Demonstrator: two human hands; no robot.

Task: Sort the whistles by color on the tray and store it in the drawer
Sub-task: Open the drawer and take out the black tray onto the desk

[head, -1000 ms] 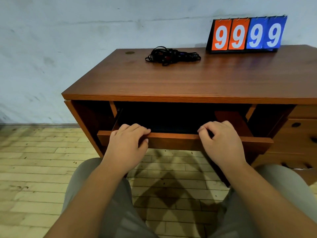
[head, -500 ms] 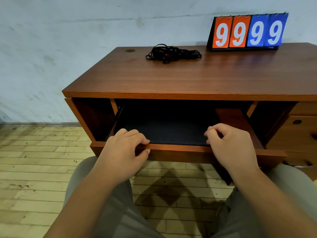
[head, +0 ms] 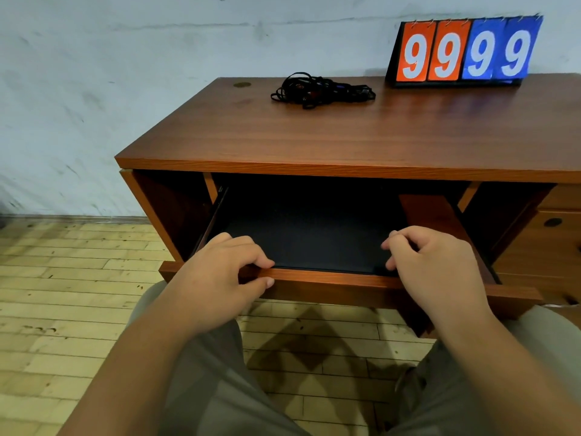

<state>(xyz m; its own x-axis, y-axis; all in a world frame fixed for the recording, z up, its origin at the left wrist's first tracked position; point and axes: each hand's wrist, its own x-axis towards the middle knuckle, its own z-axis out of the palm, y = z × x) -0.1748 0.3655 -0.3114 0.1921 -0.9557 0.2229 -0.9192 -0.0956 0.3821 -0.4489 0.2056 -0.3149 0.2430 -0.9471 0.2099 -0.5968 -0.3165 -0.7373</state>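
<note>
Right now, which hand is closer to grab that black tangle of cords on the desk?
Probably the left hand. The cords lie on the desk's left half, nearer its side than the right hand.

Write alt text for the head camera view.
Both hands, left hand and right hand, grip the front edge of an open drawer under a wooden desk. Tangled black cords and a 9999 scoreboard sit on top.

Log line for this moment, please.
phase: drawer open | left hand, right hand: gripping its front edge | whistle pile: on desk

A reddish wooden desk (head: 345, 136) stands against a scuffed pale wall (head: 125, 73) on a worn yellowish plank floor (head: 63, 294).
</note>
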